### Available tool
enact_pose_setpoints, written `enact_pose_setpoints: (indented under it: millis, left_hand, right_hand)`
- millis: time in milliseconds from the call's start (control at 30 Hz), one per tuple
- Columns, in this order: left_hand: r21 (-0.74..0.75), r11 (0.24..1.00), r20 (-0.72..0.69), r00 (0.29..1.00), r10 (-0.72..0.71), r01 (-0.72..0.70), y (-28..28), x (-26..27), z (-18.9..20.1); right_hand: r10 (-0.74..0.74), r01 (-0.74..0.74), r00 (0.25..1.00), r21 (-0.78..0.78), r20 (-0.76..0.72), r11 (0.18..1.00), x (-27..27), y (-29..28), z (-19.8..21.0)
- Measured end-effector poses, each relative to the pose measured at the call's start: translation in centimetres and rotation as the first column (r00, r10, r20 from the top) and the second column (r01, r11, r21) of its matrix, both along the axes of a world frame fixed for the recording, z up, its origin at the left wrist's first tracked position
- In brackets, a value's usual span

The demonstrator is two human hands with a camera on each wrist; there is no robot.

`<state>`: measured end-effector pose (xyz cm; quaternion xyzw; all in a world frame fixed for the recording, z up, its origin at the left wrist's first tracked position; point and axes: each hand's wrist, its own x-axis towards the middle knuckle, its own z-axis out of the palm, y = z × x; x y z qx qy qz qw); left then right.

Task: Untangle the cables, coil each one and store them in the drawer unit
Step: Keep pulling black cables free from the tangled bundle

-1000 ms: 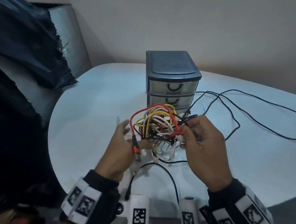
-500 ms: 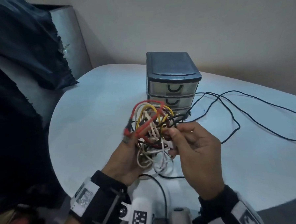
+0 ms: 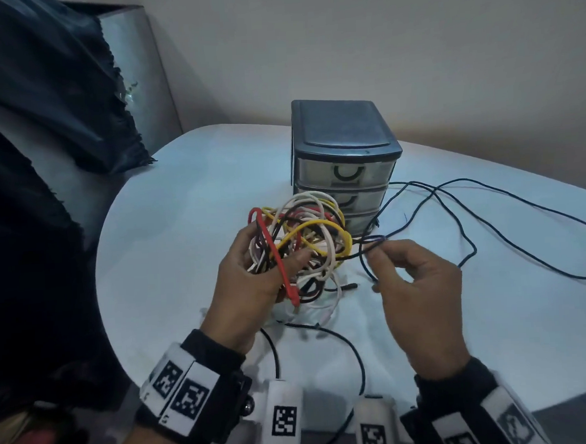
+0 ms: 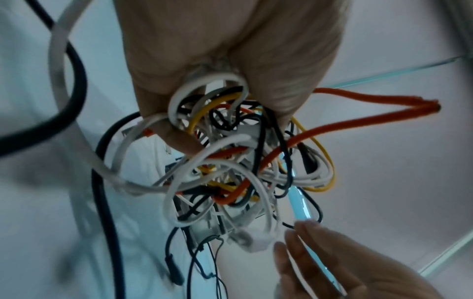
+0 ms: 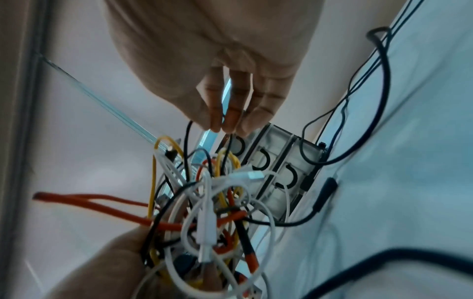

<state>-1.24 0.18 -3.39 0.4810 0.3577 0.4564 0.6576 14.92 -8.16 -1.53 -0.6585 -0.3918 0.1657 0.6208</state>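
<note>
A tangle of red, yellow, white and black cables (image 3: 303, 241) hangs above the white table (image 3: 182, 207), gripped from below by my left hand (image 3: 253, 274), whose fingers curl into the bundle (image 4: 230, 145). My right hand (image 3: 378, 251) pinches a thin black cable (image 3: 371, 243) that runs out of the tangle to the right; its fingertips (image 5: 225, 123) close on the strand in the right wrist view. A dark three-drawer unit (image 3: 344, 158) stands just behind the tangle, all drawers closed.
The thin black cable (image 3: 488, 218) loops widely over the table's right half. A thicker black cable (image 3: 356, 347) lies near the front edge. A dark cloth (image 3: 41, 116) hangs over a grey box at the left. A beige wall stands behind.
My left hand turned the tangle and took it deeper into its fingers, the red plug swinging down. My right hand let go of the bundle's middle and moved right onto the thin black cable.
</note>
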Motion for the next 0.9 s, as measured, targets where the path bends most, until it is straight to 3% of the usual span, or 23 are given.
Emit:
enact_pose_setpoints:
  millis: [67, 133, 333, 433, 533, 800, 900]
  left_hand:
    - [0.019, 1.0, -0.015, 1.0, 0.01, -0.009, 0.2, -0.2, -0.2]
    - [0.048, 0.999, -0.024, 1.0, 0.004, -0.002, 0.3, -0.4, -0.3]
    - [0.172, 0.985, -0.081, 0.997, 0.018, -0.004, 0.1, -0.4, 0.2]
    - [0.23, 0.973, -0.086, 0.996, 0.026, -0.006, -0.1, -0.2, 0.3]
    - [0.253, 0.967, -0.096, 0.995, 0.026, -0.001, -0.3, -0.1, 0.4]
    - [0.225, 0.97, -0.112, 0.991, -0.07, 0.094, -0.4, -0.1, 0.8]
    - [0.209, 0.973, -0.136, 0.988, -0.07, 0.098, -0.2, -0.4, 0.8]
  right_hand:
    - [-0.075, 0.076, 0.997, 0.025, -0.016, 0.997, 0.4, 0.0, 0.2]
    - [-0.061, 0.062, 0.998, 0.036, -0.012, 0.997, 0.5, 0.0, 0.5]
    - [0.06, -0.058, 0.951, -0.015, 0.305, 0.998, 0.6, 0.0, 0.6]
    - [0.259, -0.226, 0.947, -0.18, 0.187, 0.957, 0.8, 0.2, 0.4]
    - [0.336, -0.301, 0.933, -0.234, 0.129, 0.925, 0.5, 0.3, 0.0]
    - [0.23, -0.215, 0.964, -0.117, 0.133, 0.97, 0.5, 0.7, -0.5]
    - [0.107, -0.099, 0.983, -0.057, 0.152, 0.993, 1.4, 0.6, 0.0]
